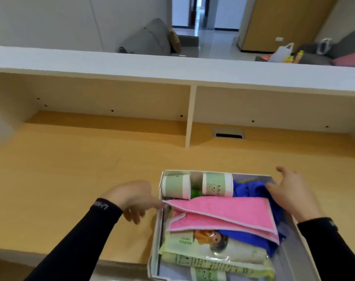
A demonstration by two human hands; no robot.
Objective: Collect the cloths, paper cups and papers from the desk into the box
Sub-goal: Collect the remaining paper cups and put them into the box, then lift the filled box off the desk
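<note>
At lower centre, the left hand [135, 199] pinches the folded pink cloth [223, 214] in the white cardboard box [155, 240]; the right hand [290, 192], fingers spread open, touches the blue cloth [247, 190].

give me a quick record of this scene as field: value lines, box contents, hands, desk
box: white box at the near edge of the desk, open on top
cups: two green paper cups lying on their sides at the far end of the box
cloths: pink cloth folded on top, blue cloth under it
papers: printed papers at the near end
left hand: left hand pinching the pink cloth's left corner
right hand: right hand open, touching the blue cloth
desk: wooden desk, nothing else visible on it
</note>
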